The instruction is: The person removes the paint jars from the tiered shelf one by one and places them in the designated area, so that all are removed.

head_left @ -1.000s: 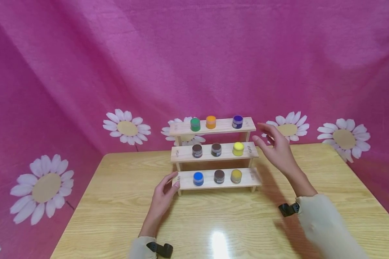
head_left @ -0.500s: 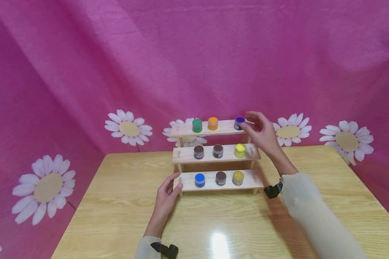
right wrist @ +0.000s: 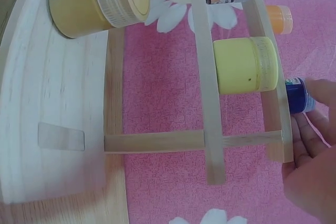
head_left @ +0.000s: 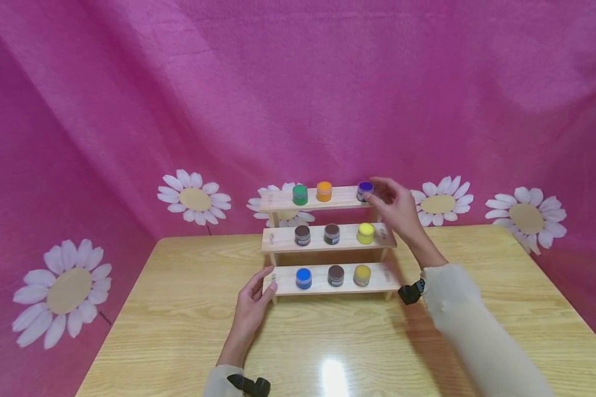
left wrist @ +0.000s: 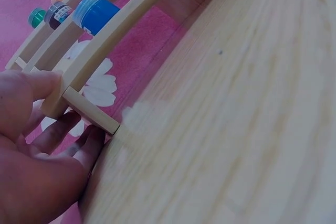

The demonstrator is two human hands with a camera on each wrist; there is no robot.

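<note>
A three-tier wooden display rack carries small paint jars on each step. On the top step, my right hand pinches the purple jar at its right end; the right wrist view shows thumb and fingers on this dark blue-purple jar, still at the step. The green jar and orange jar stand left of it. My left hand grips the left end of the bottom step, thumb on the board and fingers curled beneath, as the left wrist view shows.
Two dark brown jars and a yellow jar stand on the middle step. The bottom step bears a blue jar, a brown jar and an ochre jar. Behind the wooden table hangs a pink daisy-print cloth.
My right hand has moved left from beside the rack to the purple jar and taken hold of it. The left hand stays at the bottom step's left end.
</note>
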